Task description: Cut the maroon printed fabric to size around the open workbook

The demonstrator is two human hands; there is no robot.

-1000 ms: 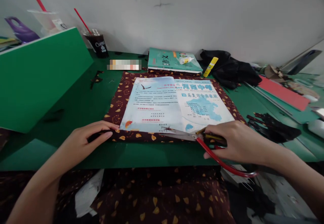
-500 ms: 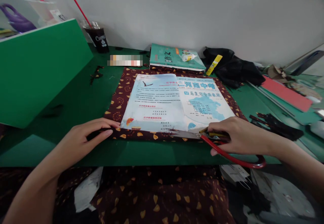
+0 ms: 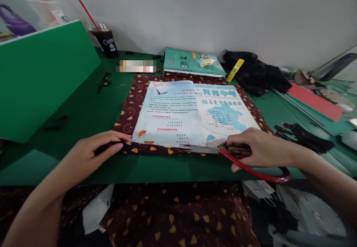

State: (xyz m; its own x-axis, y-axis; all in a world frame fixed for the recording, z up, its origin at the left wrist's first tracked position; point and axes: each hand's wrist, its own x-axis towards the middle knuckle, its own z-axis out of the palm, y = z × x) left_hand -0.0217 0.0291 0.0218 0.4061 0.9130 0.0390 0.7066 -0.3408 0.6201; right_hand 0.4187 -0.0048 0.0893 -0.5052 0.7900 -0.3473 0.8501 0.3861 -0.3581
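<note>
A maroon cloth with yellow leaf shapes (image 3: 126, 107) lies on the green tabletop. On it rests a booklet (image 3: 173, 109), opened flat, its pages pale blue and white with printed Chinese text. My left hand (image 3: 97, 143) holds the cloth's near left corner between thumb and fingers. In my right hand (image 3: 251, 150) is a pair of scissors (image 3: 256, 172) with red handles. Its blades point left along the cloth's near edge, just below the booklet. Part of the handle is hidden behind my fingers.
A green book (image 3: 192, 63) with a small white bottle (image 3: 208, 61) stands behind the cloth, beside a yellow glue stick (image 3: 235, 70). A coffee cup (image 3: 107, 44) and a green board (image 3: 44, 83) are at left. Black cloth (image 3: 256, 70) and a red card (image 3: 315, 100) lie right.
The scissor blades look closer together than before. Both hands stay at nearly the same spots, and the view has shifted slightly.
</note>
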